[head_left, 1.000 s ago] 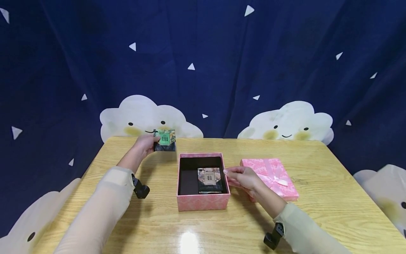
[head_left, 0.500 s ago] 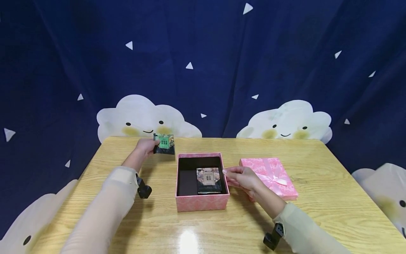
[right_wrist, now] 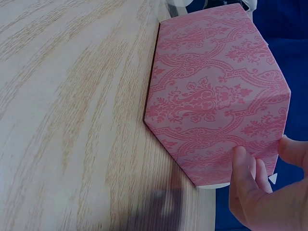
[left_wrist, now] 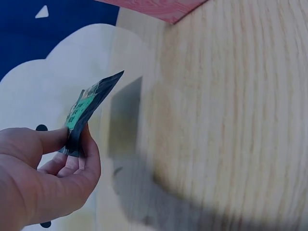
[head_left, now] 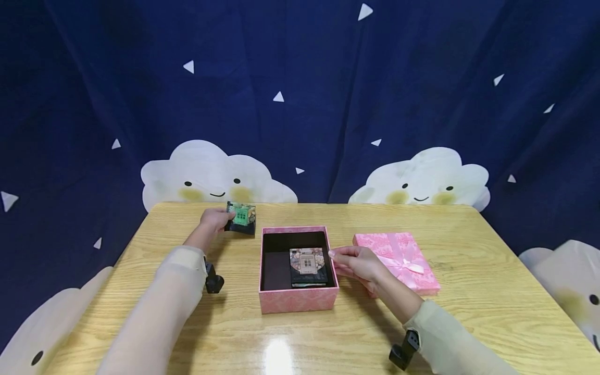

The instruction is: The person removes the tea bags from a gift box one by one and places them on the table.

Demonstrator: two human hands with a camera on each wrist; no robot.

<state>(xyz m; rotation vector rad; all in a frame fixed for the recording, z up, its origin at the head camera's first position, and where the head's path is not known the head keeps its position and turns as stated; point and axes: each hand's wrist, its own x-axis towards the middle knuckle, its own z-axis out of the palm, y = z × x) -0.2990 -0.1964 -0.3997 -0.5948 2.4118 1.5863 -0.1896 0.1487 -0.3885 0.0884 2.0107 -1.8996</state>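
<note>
My left hand point(head_left: 214, 219) pinches a dark square tea sachet point(head_left: 241, 225) with a green label by its left edge, between thumb and fingers. The left wrist view shows the same sachet point(left_wrist: 95, 103) held tilted, its shadow falling on the wood. In the middle of the table stands an uncovered pink patterned box point(head_left: 298, 301) with a black interior. Another tea sachet point(head_left: 308, 266), with a beige label, lies on top of a small pile in the box's right half. My right hand point(head_left: 360, 263) grips the box's right wall, thumb at the rim and fingers against the outer side.
The pink box lid point(head_left: 403, 263), tied with a ribbon bow, lies right of the box, partly behind my right hand. The wooden table point(head_left: 234, 338) ends at a dark blue curtain point(head_left: 300, 104) with cloud prints.
My left hand has lowered the green-labelled tea sachet toward the tabletop near the back edge, tipping it back. The right hand has kept its grip on the box.
</note>
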